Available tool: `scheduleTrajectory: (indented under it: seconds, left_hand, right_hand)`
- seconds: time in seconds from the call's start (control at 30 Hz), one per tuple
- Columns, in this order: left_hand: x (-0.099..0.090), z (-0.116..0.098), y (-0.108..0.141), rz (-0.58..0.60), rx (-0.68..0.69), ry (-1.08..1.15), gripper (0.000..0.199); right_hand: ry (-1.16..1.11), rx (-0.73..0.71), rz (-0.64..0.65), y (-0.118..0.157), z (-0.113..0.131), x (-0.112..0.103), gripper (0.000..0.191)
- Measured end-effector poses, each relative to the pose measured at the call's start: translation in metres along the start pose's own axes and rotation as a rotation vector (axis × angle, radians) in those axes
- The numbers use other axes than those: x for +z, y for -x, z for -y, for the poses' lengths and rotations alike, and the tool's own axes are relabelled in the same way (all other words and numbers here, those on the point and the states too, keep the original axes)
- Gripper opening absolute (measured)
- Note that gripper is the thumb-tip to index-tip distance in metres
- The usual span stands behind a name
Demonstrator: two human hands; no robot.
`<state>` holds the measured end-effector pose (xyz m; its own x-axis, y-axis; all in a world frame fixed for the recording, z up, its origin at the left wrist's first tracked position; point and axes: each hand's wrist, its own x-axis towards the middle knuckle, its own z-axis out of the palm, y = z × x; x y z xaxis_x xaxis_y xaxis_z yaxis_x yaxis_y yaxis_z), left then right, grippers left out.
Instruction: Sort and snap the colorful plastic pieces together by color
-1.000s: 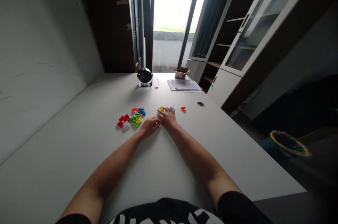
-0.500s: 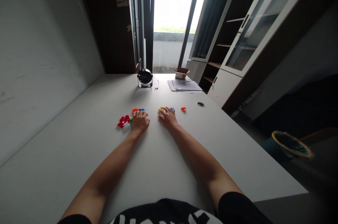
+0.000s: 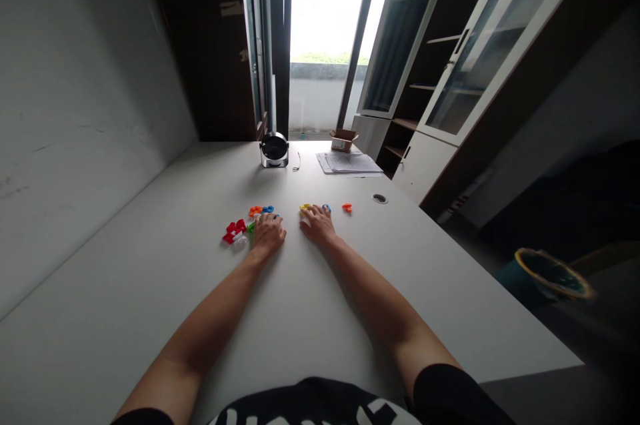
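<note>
My left hand (image 3: 270,233) is low over the white table, fingers curled down, with a bit of a blue plastic piece (image 3: 277,217) showing at its fingertips. Most of that piece is hidden. Just beyond and left of this hand lie orange pieces (image 3: 255,210), other blue pieces (image 3: 269,209) and a green piece (image 3: 251,228). Red pieces (image 3: 234,231) and whitish pieces (image 3: 239,237) sit farther left. My right hand (image 3: 319,223) rests on the table with its fingers spread, between yellow pieces (image 3: 305,207) and a blue ring-like piece (image 3: 327,208).
An orange piece (image 3: 347,207) lies right of my right hand. Farther back stand a round black-and-silver device (image 3: 274,149), papers (image 3: 350,163) and a small open carton (image 3: 343,139). A cable hole (image 3: 380,199) is near the table's right edge. A bucket (image 3: 550,275) stands beyond it.
My left hand has shifted slightly right, away from the pile, uncovering more of the blue and green pieces. My right hand stays nearly in place.
</note>
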<state>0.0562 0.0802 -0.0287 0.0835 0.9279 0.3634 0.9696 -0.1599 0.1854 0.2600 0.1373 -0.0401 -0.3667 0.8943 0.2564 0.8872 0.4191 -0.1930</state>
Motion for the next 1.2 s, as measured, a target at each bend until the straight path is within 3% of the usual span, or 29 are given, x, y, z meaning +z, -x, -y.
scheduleTrajectory:
  seconds: [0.3, 0.93, 1.2]
  left_hand:
    - [-0.0047, -0.0011, -0.0012, 0.002, 0.004, 0.122, 0.036]
    - [0.0017, -0.0013, 0.0014, 0.018, -0.003, 0.066, 0.045]
    - [0.0022, -0.0003, 0.0017, -0.003, -0.043, 0.058, 0.037]
  right_hand:
    - [0.02, 0.012, 0.027, -0.0001, 0.003, -0.0025, 0.054]
    - [0.029, 0.01, 0.027, -0.003, 0.0013, 0.0031, 0.055]
    - [0.029, 0.006, 0.055, -0.0031, 0.0005, 0.0016, 0.055]
